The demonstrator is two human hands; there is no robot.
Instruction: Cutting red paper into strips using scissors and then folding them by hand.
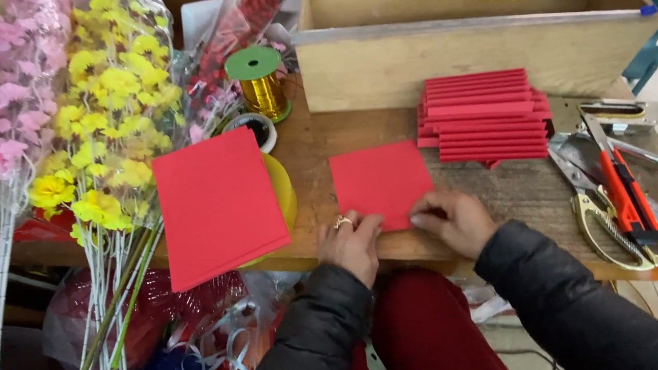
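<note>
A small red paper square (381, 181) lies flat on the wooden table (523, 189) near its front edge. My left hand (351, 243), with a ring on one finger, presses its near left corner. My right hand (456, 218) presses the near right edge with the fingertips. Both sleeves are black. Behind the sheet, a stack of folded red papers (484, 116) rests against a wooden box (464, 36).
A larger red sheet (218, 204) overhangs the table at left, over a yellow roll. Gold ribbon spool (260, 81), tape roll (254, 126) and bagged artificial flowers (98, 116) stand left. Scissors (606, 211), an orange utility knife (625, 191) and a stapler (621, 112) lie right.
</note>
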